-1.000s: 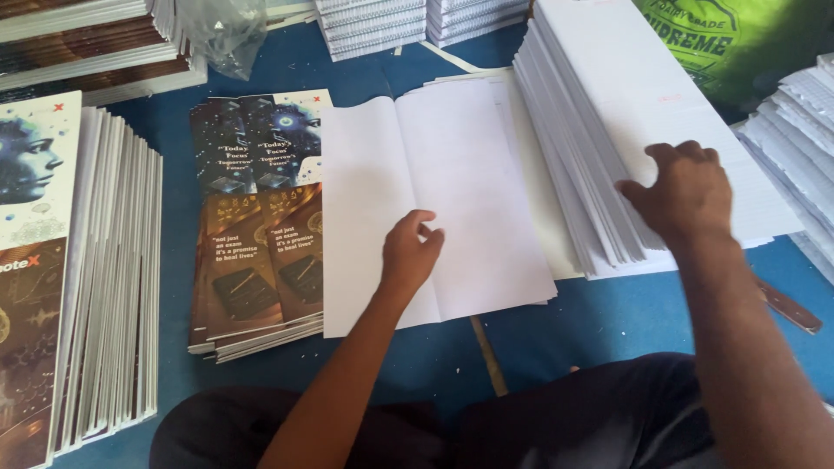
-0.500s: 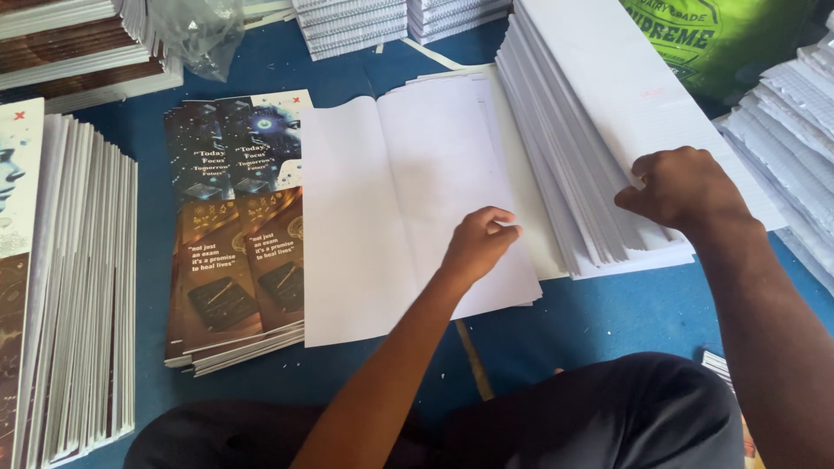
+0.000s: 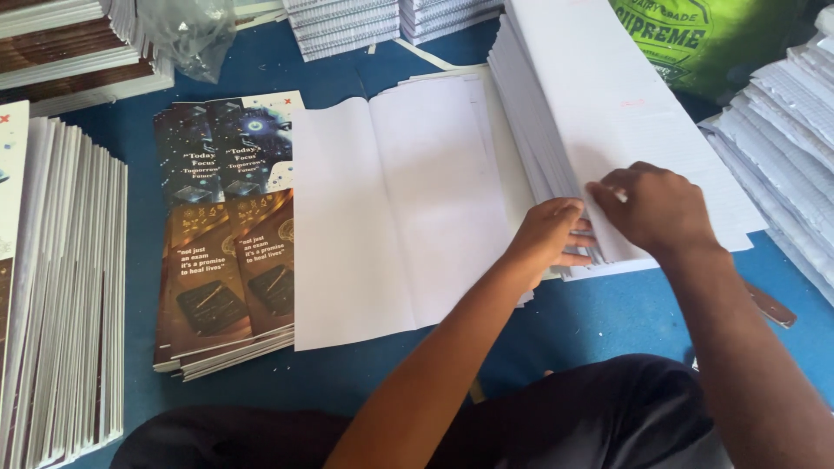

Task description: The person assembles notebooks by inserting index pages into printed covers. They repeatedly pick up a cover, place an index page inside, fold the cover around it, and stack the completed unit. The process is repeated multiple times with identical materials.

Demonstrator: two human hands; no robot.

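Hands meet at near corner of tall white sheet stack (image 3: 599, 113): right hand (image 3: 656, 208) pinching top sheets, left hand (image 3: 556, 233) fingers tucked into its edge, w/ open blank sheet (image 3: 391, 208) lying just left.

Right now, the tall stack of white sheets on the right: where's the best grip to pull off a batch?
Probably the near lower-left corner of the tall white sheet stack, coming in from the left side. The sheet edges are fanned and exposed there, so fingers can slip between layers. The left hand presses the edge face and the right hand rests on top at that corner. The far edges are crowded by other piles.
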